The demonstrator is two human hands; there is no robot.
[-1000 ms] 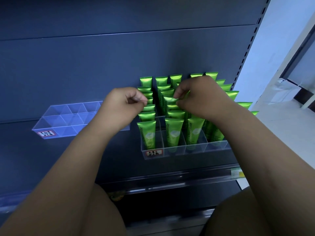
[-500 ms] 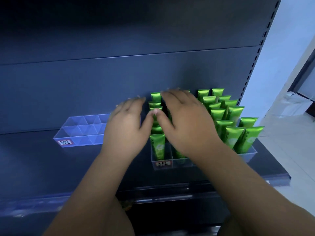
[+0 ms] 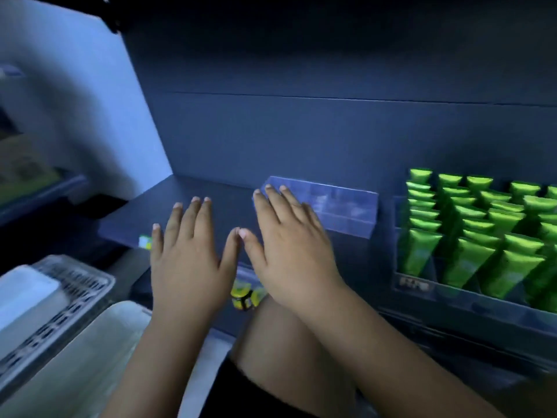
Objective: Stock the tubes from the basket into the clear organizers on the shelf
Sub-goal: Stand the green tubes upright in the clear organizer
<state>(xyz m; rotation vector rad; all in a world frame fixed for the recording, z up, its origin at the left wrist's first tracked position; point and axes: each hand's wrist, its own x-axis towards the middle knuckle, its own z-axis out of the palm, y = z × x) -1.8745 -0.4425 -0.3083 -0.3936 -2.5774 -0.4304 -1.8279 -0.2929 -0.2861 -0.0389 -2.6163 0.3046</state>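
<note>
both hands are flat with fingers spread and hold nothing, their thumb tips meeting. the left hand (image 3: 187,260) is over the dark shelf (image 3: 144,218). the right hand (image 3: 289,248) reaches across the left end of the empty clear organizer (image 3: 340,209); contact is unclear. the green tubes (image 3: 470,236) stand in rows in the full organizer (image 3: 422,286) at right. the slotted basket (image 3: 90,285) sits lower left.

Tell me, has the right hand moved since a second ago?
Yes. The right hand has left the green tubes and gone leftward, now over the empty clear organizer.
</note>
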